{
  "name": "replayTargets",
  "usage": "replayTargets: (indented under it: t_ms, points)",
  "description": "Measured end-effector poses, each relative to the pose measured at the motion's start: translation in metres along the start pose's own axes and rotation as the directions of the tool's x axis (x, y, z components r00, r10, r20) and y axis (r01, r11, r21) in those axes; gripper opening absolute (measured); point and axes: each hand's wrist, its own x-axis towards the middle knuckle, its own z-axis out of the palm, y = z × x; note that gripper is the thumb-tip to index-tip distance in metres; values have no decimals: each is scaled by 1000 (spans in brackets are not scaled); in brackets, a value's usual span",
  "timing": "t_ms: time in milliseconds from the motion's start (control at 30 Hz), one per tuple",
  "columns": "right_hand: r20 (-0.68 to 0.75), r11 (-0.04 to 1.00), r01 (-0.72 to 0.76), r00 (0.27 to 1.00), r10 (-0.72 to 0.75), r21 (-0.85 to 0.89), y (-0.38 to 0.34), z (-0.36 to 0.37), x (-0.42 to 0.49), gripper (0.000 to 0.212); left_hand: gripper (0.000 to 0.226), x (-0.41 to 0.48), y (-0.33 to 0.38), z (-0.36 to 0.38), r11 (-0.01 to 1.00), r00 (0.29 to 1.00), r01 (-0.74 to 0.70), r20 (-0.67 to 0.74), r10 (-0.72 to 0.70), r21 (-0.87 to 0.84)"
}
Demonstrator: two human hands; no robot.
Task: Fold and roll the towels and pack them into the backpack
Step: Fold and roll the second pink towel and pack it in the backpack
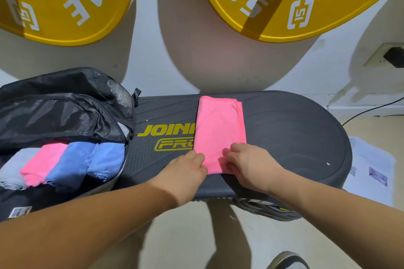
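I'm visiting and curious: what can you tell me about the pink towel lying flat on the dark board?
The pink towel is a soft, fleecy-looking cloth folded into a long narrow strip, with a lower layer's edge showing along its right side. It lies flat on the dark board, running away from the person and covering part of its yellow lettering. The left hand and right hand hold its near end with curled fingers.

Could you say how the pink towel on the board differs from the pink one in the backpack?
The board towel lies flat, a folded strip; the backpack towel is rolled. The left hand and right hand hold the board towel, not the backpack towel. Both are pink.
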Motion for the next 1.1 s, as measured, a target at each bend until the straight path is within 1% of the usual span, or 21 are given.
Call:
replayTargets:
  t_ms: [67, 133, 300, 400, 433, 467, 533, 567, 600, 667, 700, 733, 767, 800, 833, 867, 900, 933, 1000, 1033, 1100]
  points:
    - [-51, 996, 86, 995, -85, 2, 4, -1, -9, 21, 20, -3, -1, 5, 998, 998, 31, -47, -34, -54]
    - [-32, 992, 122, 992, -122, 7, 11, -3, -17, 26, 18, -4, -8, 10, 991, 994, 39, -97, -52, -130]
    - [-25, 994, 109, 994, -109, -15, 14, -1, -16, 21, 20, 2, -12, 18, 982, 979, 42, -187, -78, -186]
    - [13, 999, 18, 1000, -18, 29, 10, -3, -12, 15, 24, 6, -15, 14, 922, 971, 125, -148, -190, -367]
    - [34, 996, -46, 998, 44, 76, 11, -6, -9, 14, 22, 8, -16, 11, 852, 956, 168, -127, -263, -496]
    - [74, 981, -127, 990, 117, 149, 10, -11, -6, 15, 19, 8, -18, 8, 732, 936, 234, -56, -348, -639]
    - [240, 865, -363, 926, 293, 347, 12, -21, 2, 23, 16, 9, -23, 5, 390, 870, 374, 171, -463, -842]
    - [335, 775, -478, 871, 358, 413, 14, -23, 4, 25, 15, 9, -26, 6, 247, 828, 432, 274, -488, -867]
    - [383, 709, -546, 832, 400, 446, 14, -22, 5, 25, 14, 9, -27, 8, 160, 791, 480, 347, -505, -862]
    - [380, 626, -613, 790, 481, 482, 13, -18, 6, 22, 10, 9, -29, 11, 99, 742, 528, 401, -537, -844]
    - [365, 580, -639, 767, 527, 506, 13, -16, 6, 19, 10, 11, -30, 12, 114, 735, 529, 387, -558, -841]
    - [348, 538, -654, 748, 566, 532, 14, -15, 7, 18, 12, 12, -31, 13, 176, 745, 511, 331, -579, -842]
    - [336, 521, -664, 734, 590, 537, 15, -15, 7, 20, 13, 12, -32, 12, 309, 776, 475, 226, -589, -824]
    - [311, 554, -659, 741, 595, 509, 16, -15, 8, 22, 13, 10, -32, 11, 510, 830, 414, 83, -551, -754]
    - [258, 649, -621, 779, 571, 439, 17, -14, 8, 22, 12, 9, -33, 11, 712, 896, 316, -49, -442, -627]
    - [180, 761, -539, 841, 510, 360, 17, -13, 7, 21, 15, 6, -31, 11, 860, 947, 205, -128, -296, -467]
    - [91, 862, -421, 906, 413, 283, 16, -12, 6, 20, 17, 4, -27, 12, 946, 974, 111, -154, -164, -304]
    - [23, 936, -292, 956, 294, 195, 13, -10, 4, 19, 17, 1, -22, 13, 983, 985, 46, -154, -74, -180]
    - [-41, 996, -80, 996, 82, 43, 6, -7, 1, 13, 13, -2, -14, 14, 996, 986, -2, -167, -14, -92]
    - [-57, 1000, -16, 998, 17, 8, 4, -5, 0, 10, 16, -4, -13, 15, 996, 985, -4, -171, -12, -90]
    - [-36, 1000, 19, 999, -20, -13, 2, -6, -4, 22, 20, -3, -15, 16, 996, 985, 8, -170, -23, -91]
